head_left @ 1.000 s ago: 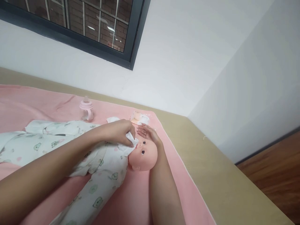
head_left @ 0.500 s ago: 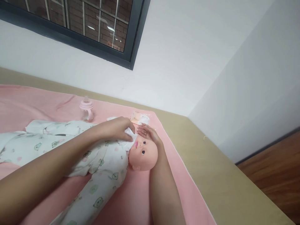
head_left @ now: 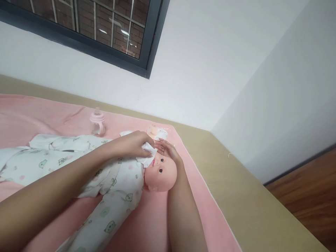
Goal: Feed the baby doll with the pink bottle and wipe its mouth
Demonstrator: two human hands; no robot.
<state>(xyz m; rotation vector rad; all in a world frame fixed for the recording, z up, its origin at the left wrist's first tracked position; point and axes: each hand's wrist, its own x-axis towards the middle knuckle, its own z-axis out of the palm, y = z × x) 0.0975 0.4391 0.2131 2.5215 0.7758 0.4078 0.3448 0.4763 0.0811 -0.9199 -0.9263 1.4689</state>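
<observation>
A baby doll (head_left: 164, 175) in white printed clothes (head_left: 123, 185) lies on its back, its head toward the right. My left hand (head_left: 136, 142) reaches across its chest and is closed on a white tissue (head_left: 147, 155), pinched between thumb and fingers. The tissue lies against the doll's chin and covers part of the mouth. My right hand (head_left: 169, 149) rests along the far side of the doll's head, fingers stretched out, palm toward the cheek.
A pink blanket (head_left: 154, 220) lies under the doll on a wooden surface (head_left: 233, 189). A pink baby bottle with handles (head_left: 97, 122) stands beyond the body. Behind my hands lies a small printed packet or cloth (head_left: 159, 133). White walls and a window (head_left: 149, 52) border the far side.
My left hand has shifted slightly to the right with the tissue, which now sits a little higher by the doll's mouth. My right hand has stayed almost still.
</observation>
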